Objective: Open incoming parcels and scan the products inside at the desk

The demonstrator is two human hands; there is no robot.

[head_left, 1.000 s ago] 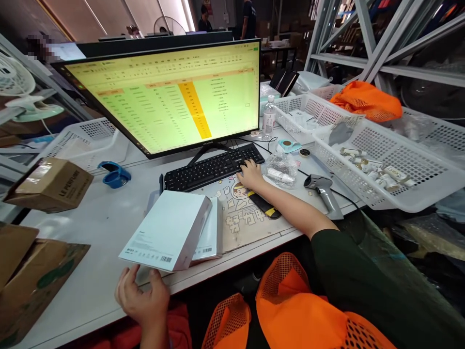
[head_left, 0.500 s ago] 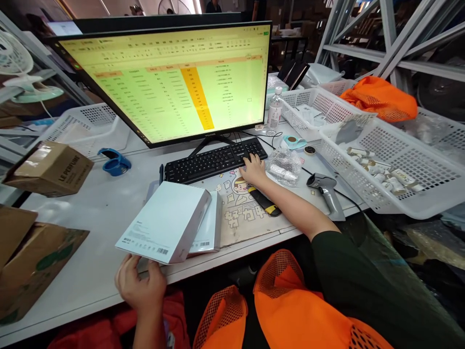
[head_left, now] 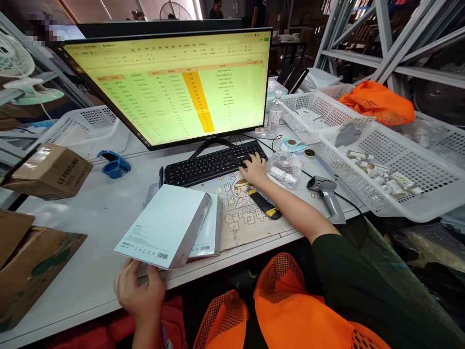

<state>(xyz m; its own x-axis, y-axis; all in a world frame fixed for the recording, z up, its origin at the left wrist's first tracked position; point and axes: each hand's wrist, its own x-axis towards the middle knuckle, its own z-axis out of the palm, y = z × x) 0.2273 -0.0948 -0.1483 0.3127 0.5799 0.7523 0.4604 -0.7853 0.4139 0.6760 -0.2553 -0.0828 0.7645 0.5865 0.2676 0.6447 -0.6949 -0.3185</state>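
My left hand [head_left: 140,291] grips the near edge of a white box [head_left: 165,225], tilted up off the desk, its barcode label facing me. A second white box [head_left: 209,232] lies under and beside it. My right hand [head_left: 255,169] rests on the right end of a black keyboard [head_left: 214,164], fingers spread over the keys. The keyboard sits below a large monitor [head_left: 174,85] showing a green and yellow spreadsheet. A black and yellow object [head_left: 264,204] lies on the printed desk mat [head_left: 241,218] under my right forearm.
A handheld barcode scanner [head_left: 327,191] and a clear bag of small items [head_left: 285,167] lie right of the keyboard. White baskets [head_left: 392,160] with small tubes stand at right. Cardboard boxes [head_left: 47,169] and a blue tape dispenser [head_left: 114,165] are at left. Orange mesh bags [head_left: 290,305] sit in my lap.
My left hand has shifted its grip slightly under the white box, which sits a little lower. My right hand has stayed on the keyboard.
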